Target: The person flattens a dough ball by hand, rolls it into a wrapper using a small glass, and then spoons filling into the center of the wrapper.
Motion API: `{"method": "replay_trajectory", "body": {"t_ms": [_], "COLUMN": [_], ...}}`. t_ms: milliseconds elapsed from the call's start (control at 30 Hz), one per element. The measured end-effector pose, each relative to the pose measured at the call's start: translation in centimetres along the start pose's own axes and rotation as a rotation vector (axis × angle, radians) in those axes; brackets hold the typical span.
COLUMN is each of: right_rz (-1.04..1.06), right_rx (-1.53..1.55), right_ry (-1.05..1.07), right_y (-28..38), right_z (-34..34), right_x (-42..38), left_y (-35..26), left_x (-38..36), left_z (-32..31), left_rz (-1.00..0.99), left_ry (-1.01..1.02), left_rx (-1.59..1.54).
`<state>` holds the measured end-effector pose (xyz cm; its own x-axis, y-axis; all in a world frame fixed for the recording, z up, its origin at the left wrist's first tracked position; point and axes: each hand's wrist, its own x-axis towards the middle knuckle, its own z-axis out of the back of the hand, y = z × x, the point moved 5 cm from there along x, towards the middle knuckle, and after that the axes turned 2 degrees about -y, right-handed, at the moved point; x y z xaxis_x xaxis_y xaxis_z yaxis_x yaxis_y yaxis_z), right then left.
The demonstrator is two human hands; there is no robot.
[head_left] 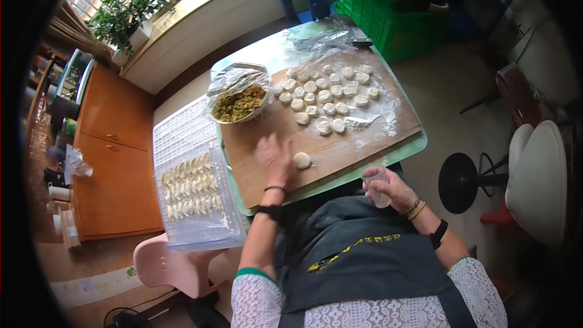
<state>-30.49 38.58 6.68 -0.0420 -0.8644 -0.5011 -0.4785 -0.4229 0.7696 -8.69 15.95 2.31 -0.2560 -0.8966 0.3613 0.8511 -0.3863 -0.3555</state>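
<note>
My left hand [276, 157], a little blurred, is low over the wooden board [249, 173] with its fingers apart and nothing visible in them. Just to its right lies a single round piece of dough [302, 160]. At the board's near edge, my right hand [398, 192] is wrapped around a small clear cup [378, 187], tilted in front of the apron. Farther up the board are many floured dough pieces [325, 96] and a patch of loose flour [363, 120]. A bowl of chopped filling [240, 103] stands at the upper left, partly covered with plastic wrap [240, 76].
Left of the table, a clear tray [200, 231] holds rows of folded dumplings [191, 185], beside a white slatted rack [182, 133]. A pink chair [164, 264] stands below. A green crate [388, 27] is behind; a black stool [458, 182] and white chair [540, 179] are right.
</note>
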Motion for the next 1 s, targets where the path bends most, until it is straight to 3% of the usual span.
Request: {"method": "replay_trajectory", "body": {"t_ms": [33,133,200,300,500,767,1000], "right_rz": [0.056,0.377,0.481,0.379,0.158,0.194,0.191], "right_rx": [-0.055,-0.392,-0.609,-1.032,-1.172,-1.119,-1.148], "right_ry": [-0.110,-0.517,-0.754,-0.944,-0.952,-1.018,-0.951], "right_y": [1.2,4.0,7.2,9.7,9.9,9.2,8.7], "right_z": [1.5,9.3,12.5,15.6,16.3,15.3,16.2], "right_x": [0.1,1.9,2.4,4.5,6.8,5.8,5.4], "left_y": [2.1,6.6,9.3,11.3,13.8,13.8,13.2], "left_x": [-1.1,-3.9,-5.4,-5.8,-5.0,-3.9,-3.9], "left_z": [0.8,5.5,6.4,6.7,5.6,5.9,7.3], "left_rz": [-0.041,0.060,0.204,0.409,0.538,0.559,0.546], "left_ry": [-0.141,-0.179,-0.186,-0.116,0.075,0.177,0.189], "left_rx": [0.002,0.068,0.042,-0.043,-0.085,0.002,-0.026]}}
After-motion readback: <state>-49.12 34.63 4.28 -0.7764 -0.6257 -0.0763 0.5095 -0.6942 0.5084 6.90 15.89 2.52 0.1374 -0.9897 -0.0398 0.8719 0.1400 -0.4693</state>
